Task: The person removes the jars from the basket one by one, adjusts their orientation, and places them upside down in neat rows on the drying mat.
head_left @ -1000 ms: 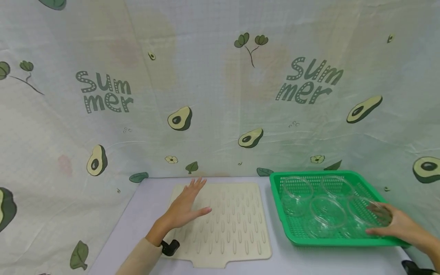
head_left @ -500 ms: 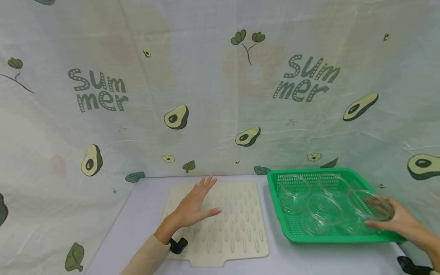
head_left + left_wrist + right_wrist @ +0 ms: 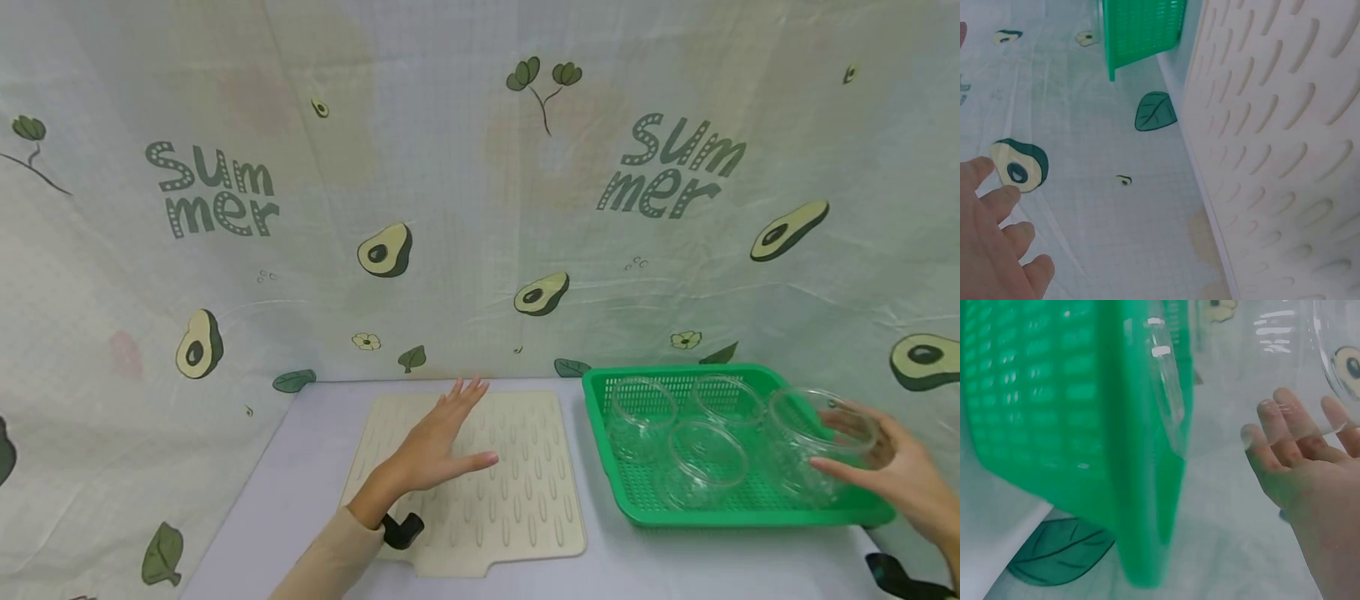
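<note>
My right hand (image 3: 892, 467) grips a clear, round glass bowl (image 3: 813, 446) around its right side, thumb at the front. The bowl is raised over the right end of a green plastic basket (image 3: 705, 518), higher than the others. In the right wrist view, fingers (image 3: 1288, 440) lie behind its transparent wall. Three more clear bowls stand in the basket, among them a front one (image 3: 705, 467) and a back left one (image 3: 641, 417). Over a beige ridged mat (image 3: 517, 483), my left hand (image 3: 435, 442) is held with fingers spread and nothing in it.
The mat lies on a white table (image 3: 255, 525), left of the basket. Behind the table hangs a pale cloth (image 3: 450, 167) printed with avocados and lettering. A dark wrist camera (image 3: 402, 531) is strapped to my left wrist.
The right hand has lifted the bowl up from among the others in the basket. My left hand has drifted right and slightly farther over the mat, fingers still spread.
</note>
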Demonstrator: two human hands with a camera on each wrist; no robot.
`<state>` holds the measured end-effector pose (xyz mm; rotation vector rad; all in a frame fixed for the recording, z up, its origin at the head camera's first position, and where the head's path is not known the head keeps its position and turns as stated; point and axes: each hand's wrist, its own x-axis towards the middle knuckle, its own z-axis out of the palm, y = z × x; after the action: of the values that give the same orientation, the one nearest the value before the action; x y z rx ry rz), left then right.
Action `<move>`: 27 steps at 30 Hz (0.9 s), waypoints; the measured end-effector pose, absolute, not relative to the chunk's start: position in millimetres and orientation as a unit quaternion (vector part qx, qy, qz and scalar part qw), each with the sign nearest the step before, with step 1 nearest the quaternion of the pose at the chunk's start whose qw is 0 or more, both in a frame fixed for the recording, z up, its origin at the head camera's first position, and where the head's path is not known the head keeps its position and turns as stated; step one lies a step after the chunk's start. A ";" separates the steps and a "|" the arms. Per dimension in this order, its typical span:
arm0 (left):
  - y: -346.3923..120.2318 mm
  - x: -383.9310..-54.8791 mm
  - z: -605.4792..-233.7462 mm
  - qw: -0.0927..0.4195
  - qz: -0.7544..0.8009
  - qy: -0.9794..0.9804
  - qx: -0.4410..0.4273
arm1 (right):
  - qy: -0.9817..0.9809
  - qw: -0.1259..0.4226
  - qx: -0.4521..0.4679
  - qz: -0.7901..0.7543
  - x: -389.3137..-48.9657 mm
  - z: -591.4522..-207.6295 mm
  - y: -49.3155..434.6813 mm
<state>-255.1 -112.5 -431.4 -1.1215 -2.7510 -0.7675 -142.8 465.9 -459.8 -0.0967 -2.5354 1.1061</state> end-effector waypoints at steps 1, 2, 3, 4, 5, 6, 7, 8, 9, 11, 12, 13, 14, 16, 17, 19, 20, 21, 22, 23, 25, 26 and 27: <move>-111.4 -254.6 -430.7 0.038 -0.251 -0.895 -0.367 | -0.898 0.197 -0.028 0.393 -142.8 -458.0 463.8; -110.4 -253.9 -430.0 0.039 -0.252 -0.894 -0.368 | -0.895 0.205 -0.020 0.395 -142.8 -455.5 461.2; -109.7 -253.4 -429.5 0.040 -0.252 -0.894 -0.369 | -0.894 0.214 -0.014 0.394 -143.2 -453.1 459.3; -108.9 -252.7 -428.7 0.041 -0.253 -0.893 -0.371 | -0.892 0.223 -0.007 0.393 -143.3 -450.4 456.9; -108.3 -251.9 -428.1 0.043 -0.255 -0.891 -0.372 | -0.889 0.231 0.002 0.396 -143.7 -448.0 454.9; -107.7 -251.2 -427.3 0.043 -0.258 -0.890 -0.373 | -0.886 0.237 0.009 0.397 -144.0 -445.2 452.5; -107.3 -250.2 -426.4 0.044 -0.260 -0.889 -0.375 | -0.885 0.241 0.012 0.398 -143.7 -442.2 449.6; -106.8 -249.3 -425.5 0.041 -0.260 -0.889 -0.374 | -0.884 0.245 0.016 0.399 -143.1 -439.1 446.8; -106.3 -248.5 -424.6 0.040 -0.261 -0.889 -0.375 | -0.882 0.248 0.021 0.401 -142.6 -435.8 443.8; -105.4 -246.3 -422.7 0.036 -0.262 -0.888 -0.376 | -0.877 0.253 0.034 0.406 -141.5 -428.9 436.8; -105.0 -245.3 -421.6 0.033 -0.262 -0.889 -0.374 | -0.875 0.256 0.041 0.408 -141.3 -425.1 433.1; -104.5 -244.0 -420.4 0.030 -0.262 -0.889 -0.373 | -0.874 0.258 0.047 0.410 -141.1 -421.3 428.8; -104.0 -243.0 -419.4 0.027 -0.264 -0.890 -0.370 | -0.872 0.261 0.053 0.411 -141.3 -417.6 424.5; -102.6 -239.8 -417.2 0.022 -0.272 -0.892 -0.361 | -0.868 0.268 0.069 0.413 -142.4 -410.5 416.3; -101.6 -237.9 -416.3 0.021 -0.277 -0.893 -0.353 | -0.866 0.272 0.076 0.412 -143.1 -407.1 412.2; -99.1 -233.3 -414.1 0.016 -0.285 -0.897 -0.337 | -0.861 0.280 0.093 0.415 -144.1 -401.4 403.9; -97.7 -230.7 -413.1 0.017 -0.289 -0.898 -0.331 | -0.857 0.284 0.105 0.417 -144.7 -398.8 399.8; -96.0 -227.8 -411.8 0.018 -0.291 -0.899 -0.326 | -0.853 0.287 0.118 0.421 -145.1 -396.4 395.6; -94.3 -225.0 -410.4 0.021 -0.293 -0.900 -0.323 | -0.849 0.289 0.131 0.423 -145.3 -394.0 391.1; -92.4 -222.4 -408.8 0.024 -0.294 -0.899 -0.323 | -0.846 0.290 0.141 0.425 -145.3 -391.7 386.4; -88.4 -217.8 -405.1 0.037 -0.295 -0.897 -0.327 | -0.839 0.294 0.160 0.428 -145.1 -387.0 376.7; -86.4 -215.7 -402.9 0.043 -0.296 -0.896 -0.329 | -0.838 0.295 0.168 0.428 -144.8 -384.2 371.3; -84.2 -214.0 -400.5 0.048 -0.297 -0.894 -0.331 | -0.837 0.298 0.171 0.425 -144.2 -381.5 366.1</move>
<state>-214.0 -84.2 -400.5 -1.0106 -2.7268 -0.9070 -144.2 366.1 -381.5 0.4552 -2.2248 1.1307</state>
